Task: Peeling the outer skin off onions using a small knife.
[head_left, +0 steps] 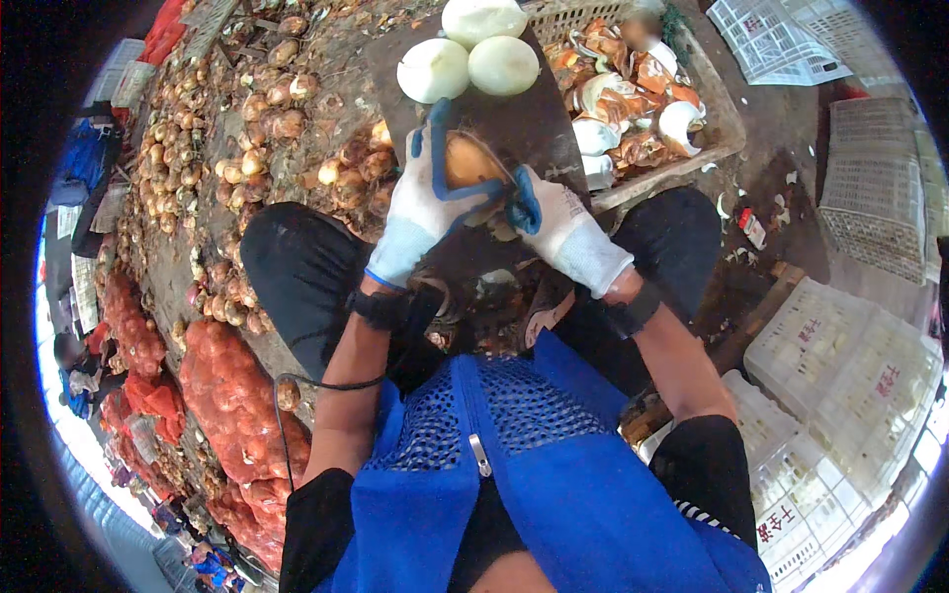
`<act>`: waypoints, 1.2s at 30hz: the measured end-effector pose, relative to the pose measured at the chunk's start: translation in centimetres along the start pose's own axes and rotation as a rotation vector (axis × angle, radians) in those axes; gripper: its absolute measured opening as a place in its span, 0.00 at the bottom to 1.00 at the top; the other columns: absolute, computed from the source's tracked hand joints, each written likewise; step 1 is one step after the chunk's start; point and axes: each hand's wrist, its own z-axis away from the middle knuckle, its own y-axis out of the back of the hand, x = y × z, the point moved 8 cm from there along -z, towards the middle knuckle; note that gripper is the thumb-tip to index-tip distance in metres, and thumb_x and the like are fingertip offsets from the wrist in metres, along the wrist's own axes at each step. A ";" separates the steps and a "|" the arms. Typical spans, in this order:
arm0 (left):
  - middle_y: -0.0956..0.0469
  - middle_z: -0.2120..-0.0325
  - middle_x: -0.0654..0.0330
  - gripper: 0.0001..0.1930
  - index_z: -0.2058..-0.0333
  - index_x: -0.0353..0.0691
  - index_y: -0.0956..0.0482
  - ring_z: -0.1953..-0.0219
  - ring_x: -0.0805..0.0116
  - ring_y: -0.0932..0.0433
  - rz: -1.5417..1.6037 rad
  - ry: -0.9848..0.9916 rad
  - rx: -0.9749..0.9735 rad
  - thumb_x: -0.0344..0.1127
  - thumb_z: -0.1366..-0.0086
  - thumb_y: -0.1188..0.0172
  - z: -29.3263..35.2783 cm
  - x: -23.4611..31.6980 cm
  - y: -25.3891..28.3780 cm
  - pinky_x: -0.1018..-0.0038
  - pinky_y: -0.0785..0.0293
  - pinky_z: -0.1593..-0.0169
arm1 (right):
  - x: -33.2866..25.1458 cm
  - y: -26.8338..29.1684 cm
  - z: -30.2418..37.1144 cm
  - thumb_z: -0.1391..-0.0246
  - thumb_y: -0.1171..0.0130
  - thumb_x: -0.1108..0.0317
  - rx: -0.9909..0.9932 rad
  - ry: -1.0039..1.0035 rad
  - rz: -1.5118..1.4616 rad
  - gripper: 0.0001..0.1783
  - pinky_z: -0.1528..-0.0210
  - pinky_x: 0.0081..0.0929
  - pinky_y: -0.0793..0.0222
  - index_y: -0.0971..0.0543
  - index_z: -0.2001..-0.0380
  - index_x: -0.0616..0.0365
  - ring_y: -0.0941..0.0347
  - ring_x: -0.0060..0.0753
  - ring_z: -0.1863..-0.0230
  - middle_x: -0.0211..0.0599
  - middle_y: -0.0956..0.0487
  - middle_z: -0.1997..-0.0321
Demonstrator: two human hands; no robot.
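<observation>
My left hand (425, 193), in a white glove with blue-coated fingers, is wrapped round a brown-skinned onion (469, 161) on a dark board (544, 124). My right hand (556, 215), gloved the same way, is closed on a knife (501, 164). Only a thin line of its blade shows, against the onion's right side; the handle is hidden in the fist. Beyond the hands, at the board's far end, sit three peeled white onions: a left one (432, 71), a right one (503, 66) and a far one (483, 20).
To the right of the board stands a crate (727, 148) of onion skins and cut pieces. Unpeeled onions (252, 109) are strewn over the floor at left, near red mesh sacks (222, 395). White plastic crates (840, 346) line the right. My knees flank the board.
</observation>
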 end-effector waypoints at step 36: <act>0.32 0.42 0.44 0.50 0.35 0.35 0.40 0.39 0.48 0.32 0.101 -0.107 -0.052 0.42 0.54 0.22 -0.6 -1.3 0.5 0.61 0.33 0.38 | 0.5 -2.4 -1.6 0.50 0.39 0.72 0.033 -0.075 0.353 0.35 0.53 0.46 0.27 0.37 0.39 0.73 0.22 0.59 0.55 0.61 0.20 0.59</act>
